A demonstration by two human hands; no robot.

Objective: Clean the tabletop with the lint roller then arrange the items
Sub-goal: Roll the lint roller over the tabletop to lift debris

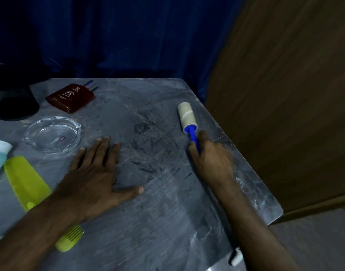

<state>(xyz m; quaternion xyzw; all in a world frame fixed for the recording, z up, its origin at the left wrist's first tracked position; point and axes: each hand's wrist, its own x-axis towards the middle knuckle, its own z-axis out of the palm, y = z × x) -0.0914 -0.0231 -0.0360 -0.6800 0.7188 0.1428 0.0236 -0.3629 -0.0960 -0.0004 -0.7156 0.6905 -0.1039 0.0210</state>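
Two hands are shown over the grey marbled counter (pixel 167 222): the blue-handled, beige-roll lint roller (pixel 187 119) is gripped by the right hand (pixel 210 159) near the right edge; the left hand (pixel 97 173) is laid flat, fingers (pixel 103 147) spread.

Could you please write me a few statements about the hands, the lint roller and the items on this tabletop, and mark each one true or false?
1. The right hand grips the blue handle of the lint roller. True.
2. The left hand lies flat on the tabletop, fingers spread. True.
3. The comb lies inside the glass dish. False: it lies on the tabletop outside the dish, and the left forearm crosses over it.
4. The red box stands upright. False: it lies flat.
5. Dark strands lie scattered on the tabletop between the hands. True.
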